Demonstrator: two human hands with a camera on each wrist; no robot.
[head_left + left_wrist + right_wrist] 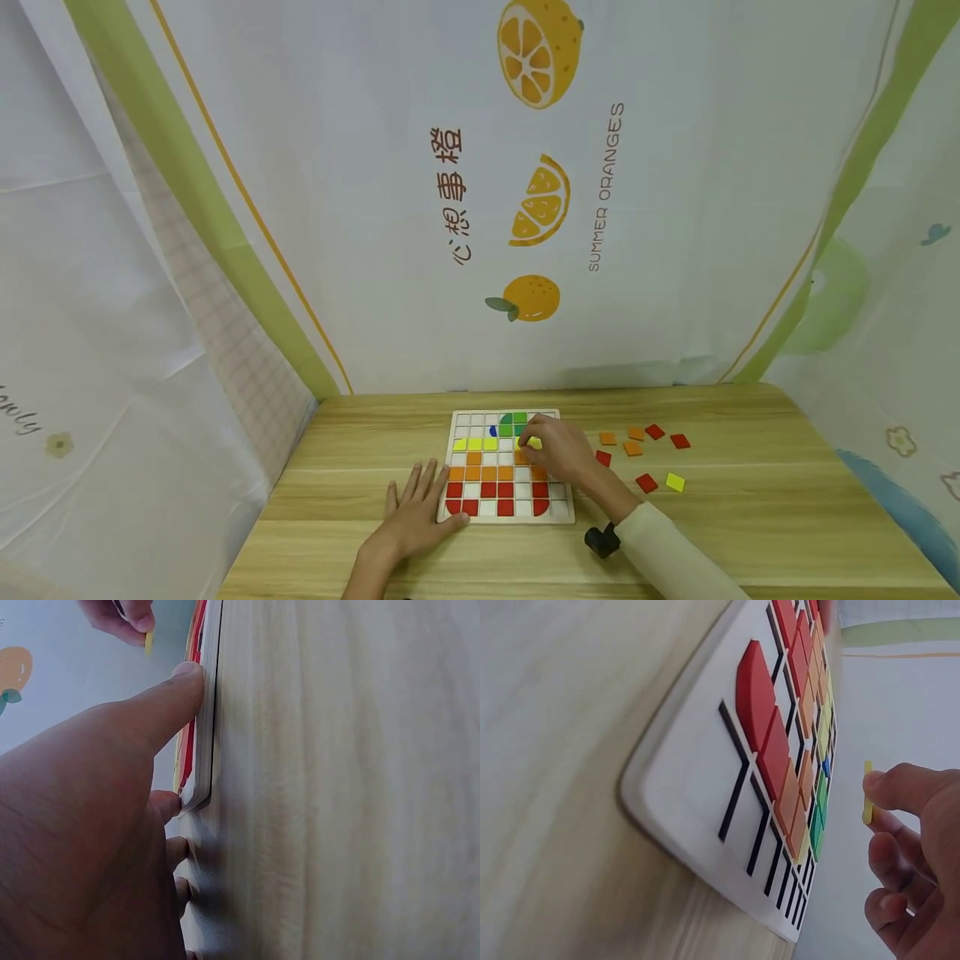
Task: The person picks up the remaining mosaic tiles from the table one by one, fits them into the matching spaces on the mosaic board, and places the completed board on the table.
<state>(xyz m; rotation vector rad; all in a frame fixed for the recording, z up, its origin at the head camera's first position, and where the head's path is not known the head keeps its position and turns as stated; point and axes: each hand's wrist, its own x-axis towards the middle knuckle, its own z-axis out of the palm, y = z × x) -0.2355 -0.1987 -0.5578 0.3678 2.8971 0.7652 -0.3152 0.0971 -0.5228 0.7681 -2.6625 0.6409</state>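
A white grid puzzle board (522, 508) lies on the wooden table, its cells partly filled with red, orange, yellow, green and blue tiles. My left hand (412, 517) rests at the board's left side, fingers spread. In the left wrist view its thumb (176, 697) lies against the board's edge. Over the upper right part of the board, my right hand (558, 450) pinches a thin yellow tile (868, 791) between thumb and forefinger. That tile stands on edge, apart from the board, in the right wrist view. The right hand hides some cells from the head camera.
Loose tiles lie right of the board: several red ones (647, 482), several orange ones (633, 448) and one yellow tile (675, 482). A black device (602, 542) sits at the right wrist. Behind the table hangs a white curtain (390, 250) printed with oranges.
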